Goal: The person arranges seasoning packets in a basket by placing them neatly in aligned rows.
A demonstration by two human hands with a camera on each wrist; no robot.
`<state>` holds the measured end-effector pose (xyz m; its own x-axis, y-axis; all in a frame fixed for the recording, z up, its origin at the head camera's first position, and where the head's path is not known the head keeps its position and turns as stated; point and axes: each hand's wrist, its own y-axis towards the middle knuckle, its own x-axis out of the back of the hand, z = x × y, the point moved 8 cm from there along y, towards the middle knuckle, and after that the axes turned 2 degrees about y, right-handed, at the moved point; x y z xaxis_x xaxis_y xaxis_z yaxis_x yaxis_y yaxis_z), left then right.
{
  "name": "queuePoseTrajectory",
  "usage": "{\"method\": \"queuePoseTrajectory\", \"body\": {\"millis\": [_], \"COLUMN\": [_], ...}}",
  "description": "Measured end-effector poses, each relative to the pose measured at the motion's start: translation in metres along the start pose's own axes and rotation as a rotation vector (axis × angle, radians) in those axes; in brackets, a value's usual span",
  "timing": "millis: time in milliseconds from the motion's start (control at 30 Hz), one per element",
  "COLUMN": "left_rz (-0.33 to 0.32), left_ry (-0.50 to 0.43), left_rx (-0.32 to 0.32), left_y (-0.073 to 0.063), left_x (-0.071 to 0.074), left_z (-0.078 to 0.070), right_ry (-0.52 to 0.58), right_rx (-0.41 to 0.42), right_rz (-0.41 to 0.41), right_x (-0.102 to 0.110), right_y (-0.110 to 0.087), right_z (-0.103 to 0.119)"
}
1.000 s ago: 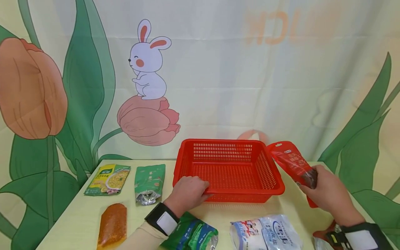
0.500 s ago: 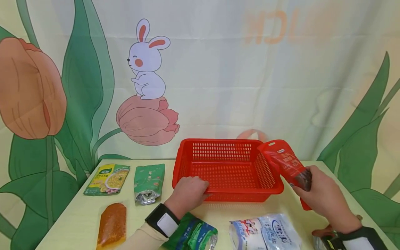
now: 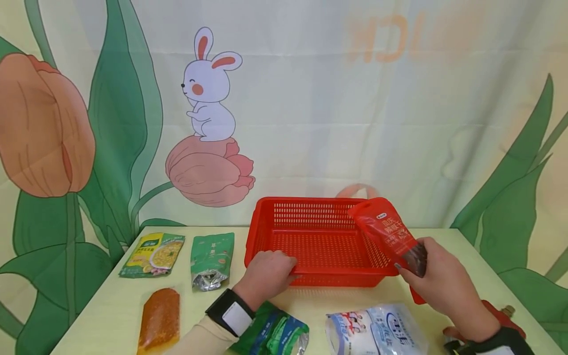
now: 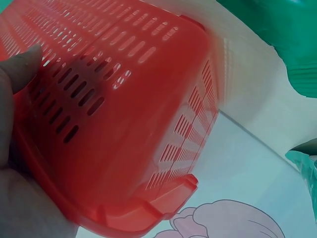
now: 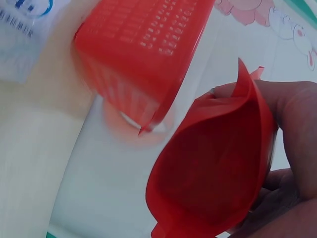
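Observation:
A red slotted plastic basket (image 3: 337, 279) stands at the back of the table, nothing lying inside it. My left hand (image 3: 268, 273) grips its front rim near the left corner; in the left wrist view the thumb (image 4: 22, 69) lies against the basket's outer wall. My right hand (image 3: 445, 283) holds a red snack pouch (image 3: 386, 229) with a see-through lower end showing dark contents. The pouch slants up to the left, its top overlapping the basket's right side in the head view. From the right wrist, the pouch's plain red back (image 5: 213, 158) shows.
Left of the basket lie a yellow-green soup packet (image 3: 153, 255), a green pouch (image 3: 213, 259) and a pack of orange-brown sauce (image 3: 159, 315). In front are a green-blue bag (image 3: 277, 330) and a white-blue bag (image 3: 377, 328). A red-capped pack (image 3: 503, 318) sits partly behind the right wrist.
My right hand has carried the red snack pouch leftward, from beside the basket to over its right rim. The left hand keeps its grip and the basket stays in place.

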<state>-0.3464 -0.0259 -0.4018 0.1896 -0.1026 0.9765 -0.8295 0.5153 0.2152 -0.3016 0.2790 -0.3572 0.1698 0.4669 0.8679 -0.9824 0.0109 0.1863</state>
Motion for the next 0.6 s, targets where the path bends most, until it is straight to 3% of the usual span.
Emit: {"method": "queuePoseTrajectory", "body": {"millis": [200, 600], "left_rz": [-0.005, 0.002], "left_ry": [0.016, 0.025], "left_rx": [-0.003, 0.007], "left_y": [0.0, -0.002], "left_x": [-0.001, 0.0], "left_z": [0.0, -0.001], "right_ry": [0.004, 0.032], "right_rx": [0.053, 0.021], "right_rz": [-0.027, 0.013], "right_x": [-0.004, -0.021], "right_y": [-0.007, -0.013], "right_z": [0.014, 0.032]}}
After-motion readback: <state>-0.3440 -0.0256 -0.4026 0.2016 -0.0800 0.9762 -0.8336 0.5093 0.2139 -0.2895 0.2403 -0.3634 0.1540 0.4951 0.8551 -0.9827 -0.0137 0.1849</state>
